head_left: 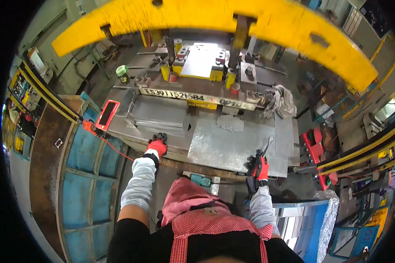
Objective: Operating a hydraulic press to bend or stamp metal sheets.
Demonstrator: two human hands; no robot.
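Note:
My left hand (158, 146), in a red glove with black fingertips, rests at the table's front edge, just in front of a stack of grey metal sheets (159, 113). Its fingers lie stretched forward and nothing shows in them. My right hand (258, 168), gloved alike, is closed around a slim hand tool (267, 145) with a pale rounded tip; its exact kind is unclear. The tool points away from me over a shiny metal-covered tabletop (219, 147). Farther back, a bright metal sheet (200, 60) lies on the die of a press.
A yellow press beam (197, 16) arches over the far side. A red-framed control panel (107, 115) stands at the table's left corner, beside a blue metal frame (85, 175). Crumpled grey cloth (283, 103) lies at right. A blue bin (309, 219) stands near my right arm.

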